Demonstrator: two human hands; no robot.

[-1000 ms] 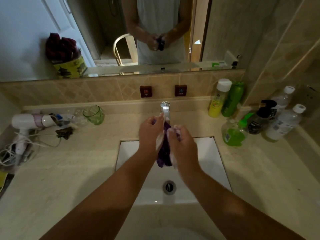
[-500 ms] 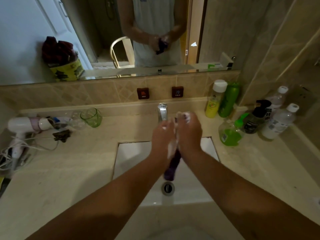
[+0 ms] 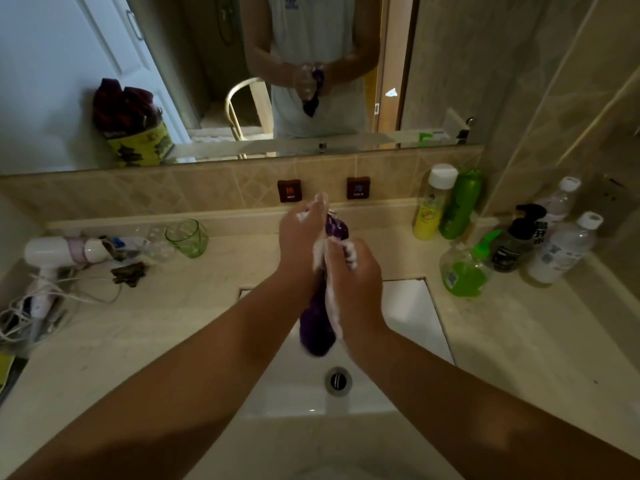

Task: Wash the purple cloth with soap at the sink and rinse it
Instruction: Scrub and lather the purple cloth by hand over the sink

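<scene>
The purple cloth (image 3: pixel 317 327) hangs bunched between my palms above the white sink (image 3: pixel 412 317), its lower end dangling over the drain (image 3: pixel 338 381). My left hand (image 3: pixel 301 240) presses the cloth from the left, fingers pointing toward the wall. My right hand (image 3: pixel 353 275) presses it from the right, a little nearer to me. White soap foam coats both hands and the cloth's upper part. The tap is hidden behind my hands.
HOT (image 3: pixel 289 190) and COLD (image 3: pixel 358 188) buttons sit on the tiled wall. Bottles stand at the right: yellow (image 3: pixel 431 206), green (image 3: pixel 459 206), a green soap dispenser (image 3: pixel 464 268), a black pump bottle (image 3: pixel 516 240). A green glass (image 3: pixel 187 237) and a hair dryer (image 3: pixel 59 251) lie on the left counter.
My left hand has slid forward and up along the cloth while my right hand drew back toward me, a rubbing motion. More of the cloth hangs below my hands.
</scene>
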